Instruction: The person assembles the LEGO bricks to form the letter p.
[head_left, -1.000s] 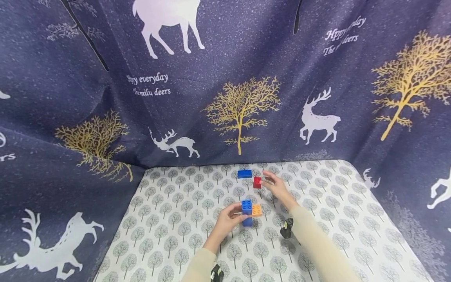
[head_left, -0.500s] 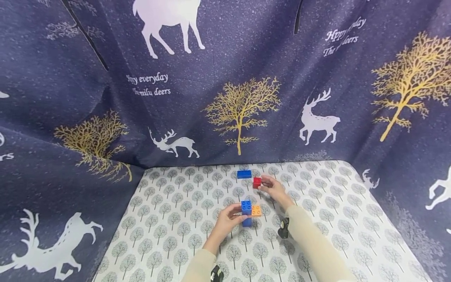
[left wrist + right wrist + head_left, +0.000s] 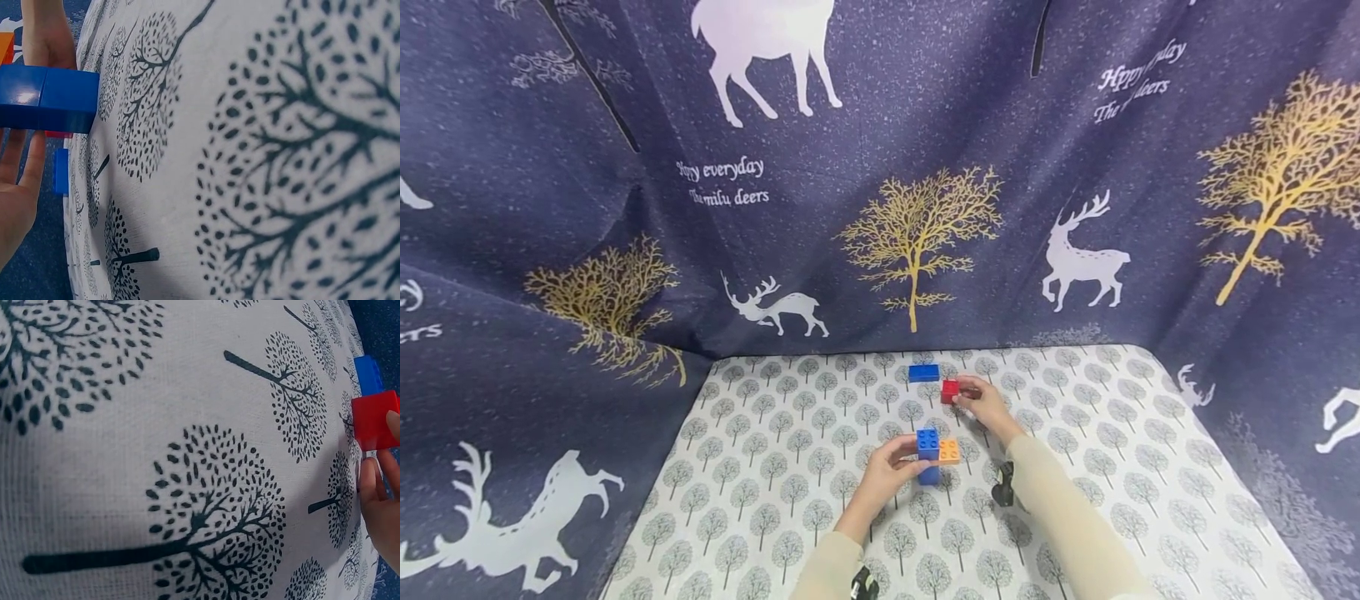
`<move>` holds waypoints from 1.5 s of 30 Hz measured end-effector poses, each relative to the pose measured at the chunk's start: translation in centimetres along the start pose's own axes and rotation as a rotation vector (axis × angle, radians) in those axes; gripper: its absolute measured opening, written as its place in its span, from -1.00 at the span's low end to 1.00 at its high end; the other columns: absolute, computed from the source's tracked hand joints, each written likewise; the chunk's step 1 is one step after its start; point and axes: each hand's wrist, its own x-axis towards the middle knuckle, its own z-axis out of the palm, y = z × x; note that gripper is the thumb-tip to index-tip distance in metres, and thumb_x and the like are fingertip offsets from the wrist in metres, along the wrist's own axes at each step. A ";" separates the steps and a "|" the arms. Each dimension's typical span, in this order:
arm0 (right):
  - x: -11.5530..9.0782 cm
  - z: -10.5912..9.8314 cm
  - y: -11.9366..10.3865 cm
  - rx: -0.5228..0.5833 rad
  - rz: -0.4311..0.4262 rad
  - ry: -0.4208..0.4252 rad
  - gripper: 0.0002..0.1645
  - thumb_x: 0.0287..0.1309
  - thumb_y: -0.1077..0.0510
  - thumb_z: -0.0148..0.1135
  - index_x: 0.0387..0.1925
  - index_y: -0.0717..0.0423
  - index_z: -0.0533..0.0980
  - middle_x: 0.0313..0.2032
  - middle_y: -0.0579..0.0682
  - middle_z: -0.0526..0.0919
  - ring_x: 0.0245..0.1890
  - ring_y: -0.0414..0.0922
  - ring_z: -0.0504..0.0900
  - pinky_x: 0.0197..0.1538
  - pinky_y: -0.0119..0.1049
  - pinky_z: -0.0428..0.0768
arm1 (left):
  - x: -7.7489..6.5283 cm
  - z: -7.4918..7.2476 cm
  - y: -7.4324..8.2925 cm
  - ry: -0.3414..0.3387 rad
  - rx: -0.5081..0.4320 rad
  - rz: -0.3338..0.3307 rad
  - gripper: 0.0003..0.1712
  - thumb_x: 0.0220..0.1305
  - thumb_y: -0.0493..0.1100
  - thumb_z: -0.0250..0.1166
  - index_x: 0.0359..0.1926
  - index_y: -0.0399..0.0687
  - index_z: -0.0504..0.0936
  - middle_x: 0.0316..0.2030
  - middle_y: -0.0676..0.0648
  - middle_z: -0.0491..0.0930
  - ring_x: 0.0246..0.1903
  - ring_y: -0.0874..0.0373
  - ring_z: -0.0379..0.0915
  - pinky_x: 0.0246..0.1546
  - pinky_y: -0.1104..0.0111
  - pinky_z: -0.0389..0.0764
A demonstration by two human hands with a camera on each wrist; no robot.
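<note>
My left hand point(image 3: 883, 477) grips an upright stack of blue building bricks point(image 3: 928, 445), thumb on the near side and fingers behind. An orange brick point(image 3: 949, 451) juts out to the right from the stack's upper part. Farther back, my right hand point(image 3: 985, 403) has its thumb and fingers at a small red brick point(image 3: 950, 391), pinching it at its right side. In the right wrist view the red brick point(image 3: 376, 420) stands at the cloth with the thumb on its face. The left wrist view shows the stack point(image 3: 50, 99) from the side, its lower end close to the cloth.
A long blue brick point(image 3: 923, 372) lies at the back, just left of and behind the red one. The table is covered by a white cloth point(image 3: 760, 467) with a tree print. A dark blue curtain point(image 3: 865, 133) with deer and trees rises behind and at both sides.
The right hand has come down and closed its fingers in on the red brick. The left hand and its stack stay in place; the whole head view shifts slightly.
</note>
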 end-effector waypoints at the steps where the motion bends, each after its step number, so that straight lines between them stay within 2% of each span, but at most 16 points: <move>1: 0.0 0.0 0.0 0.000 -0.002 0.002 -0.45 0.14 0.31 0.29 0.19 0.23 0.43 0.08 0.25 0.56 0.05 0.16 0.54 0.16 0.00 0.53 | 0.0 0.0 0.0 -0.002 0.000 0.002 -0.53 0.15 -0.31 0.36 0.10 -0.26 0.52 0.00 -0.26 0.58 0.04 -0.12 0.51 0.02 0.41 0.60; 7: -0.1 -0.3 0.2 0.020 -0.019 0.009 -0.47 0.12 0.30 0.32 0.15 0.24 0.45 0.04 0.27 0.58 0.02 0.16 0.57 0.19 -0.01 0.51 | -0.1 0.1 0.1 -0.014 0.007 -0.004 -0.51 0.16 -0.30 0.36 0.13 -0.26 0.51 0.02 -0.26 0.58 0.04 -0.05 0.52 0.04 0.40 0.59; 13: -0.4 -0.9 -0.1 0.012 -0.087 0.019 -0.52 0.13 0.23 0.35 0.10 0.27 0.49 -0.02 0.27 0.61 0.00 0.18 0.59 0.05 -0.09 0.62 | -0.1 0.0 0.1 -0.007 -0.004 -0.002 -0.52 0.16 -0.30 0.36 0.12 -0.27 0.52 0.01 -0.25 0.58 0.05 -0.09 0.51 0.02 0.40 0.60; 19: -0.9 -1.7 -0.8 0.059 -0.119 -0.033 -0.50 0.15 0.20 0.33 0.12 0.27 0.47 0.02 0.28 0.58 0.05 0.20 0.56 0.05 -0.14 0.64 | 0.0 -0.1 0.0 -0.004 -0.005 -0.008 -0.53 0.14 -0.28 0.38 0.10 -0.20 0.54 0.00 -0.20 0.60 0.05 -0.10 0.51 0.03 0.40 0.60; 25: -1.7 -2.4 -1.8 0.073 -0.127 -0.056 -0.46 0.14 0.15 0.35 0.15 0.22 0.47 0.03 0.25 0.58 0.05 0.16 0.55 0.01 -0.20 0.65 | 0.0 0.1 -0.1 -0.001 -0.009 0.010 -0.53 0.15 -0.29 0.37 0.10 -0.24 0.53 -0.01 -0.23 0.60 0.04 -0.10 0.51 0.01 0.38 0.61; 28: -2.4 -2.7 -2.5 0.073 -0.145 -0.064 -0.44 0.15 0.14 0.35 0.16 0.23 0.46 0.03 0.26 0.57 0.07 0.18 0.54 0.02 -0.16 0.64 | 0.0 0.1 -0.2 0.004 -0.007 0.005 -0.53 0.14 -0.28 0.38 0.10 -0.23 0.54 -0.01 -0.22 0.60 0.04 -0.08 0.52 0.01 0.38 0.61; 30: -3.1 -2.9 -3.5 0.090 -0.147 -0.080 -0.44 0.17 0.18 0.33 0.17 0.29 0.44 0.03 0.31 0.55 0.07 0.23 0.53 0.05 -0.03 0.63 | 0.0 0.1 -0.2 0.006 -0.007 -0.006 -0.53 0.14 -0.27 0.39 0.10 -0.20 0.54 -0.01 -0.20 0.60 0.04 -0.06 0.52 0.02 0.39 0.60; 32: -3.9 -3.2 -4.7 0.094 -0.165 -0.096 -0.46 0.18 0.24 0.31 0.17 0.35 0.42 0.04 0.36 0.54 0.06 0.27 0.52 0.05 0.01 0.62 | 0.0 0.1 -0.2 0.010 -0.008 -0.015 -0.53 0.13 -0.27 0.39 0.10 -0.18 0.54 -0.01 -0.18 0.60 0.04 -0.05 0.52 0.02 0.40 0.60; 35: -4.5 -3.6 -5.1 0.074 -0.198 -0.115 -0.46 0.19 0.24 0.29 0.17 0.34 0.41 0.05 0.35 0.54 0.05 0.26 0.54 0.07 -0.02 0.61 | -0.1 0.2 -0.3 0.013 -0.004 -0.023 -0.53 0.14 -0.26 0.39 0.10 -0.17 0.54 -0.01 -0.18 0.60 0.04 -0.07 0.52 0.01 0.41 0.60; 37: -4.6 -3.8 -4.7 0.049 -0.226 -0.119 -0.46 0.18 0.19 0.31 0.17 0.29 0.43 0.05 0.30 0.56 0.03 0.19 0.57 0.06 -0.14 0.62 | -0.2 0.2 -0.2 0.014 0.000 -0.027 -0.52 0.14 -0.26 0.39 0.11 -0.17 0.54 -0.01 -0.18 0.60 0.04 -0.06 0.52 0.01 0.41 0.60; 39: -4.5 -3.9 -4.0 0.050 -0.237 -0.130 -0.45 0.16 0.16 0.32 0.17 0.23 0.44 0.05 0.24 0.57 0.03 0.14 0.58 0.07 -0.16 0.62 | -0.2 0.2 -0.2 0.013 0.005 -0.023 -0.52 0.14 -0.26 0.38 0.11 -0.18 0.54 0.00 -0.19 0.60 0.04 -0.06 0.52 0.01 0.41 0.60; 45: -5.7 -4.6 -4.8 0.069 -0.230 -0.196 -0.39 0.14 0.11 0.34 0.21 0.22 0.41 0.12 0.16 0.55 0.10 0.11 0.53 0.14 -0.13 0.57 | -0.1 0.2 -0.1 0.020 0.005 -0.027 -0.53 0.14 -0.27 0.39 0.10 -0.17 0.55 -0.02 -0.16 0.61 0.03 -0.03 0.53 0.01 0.40 0.60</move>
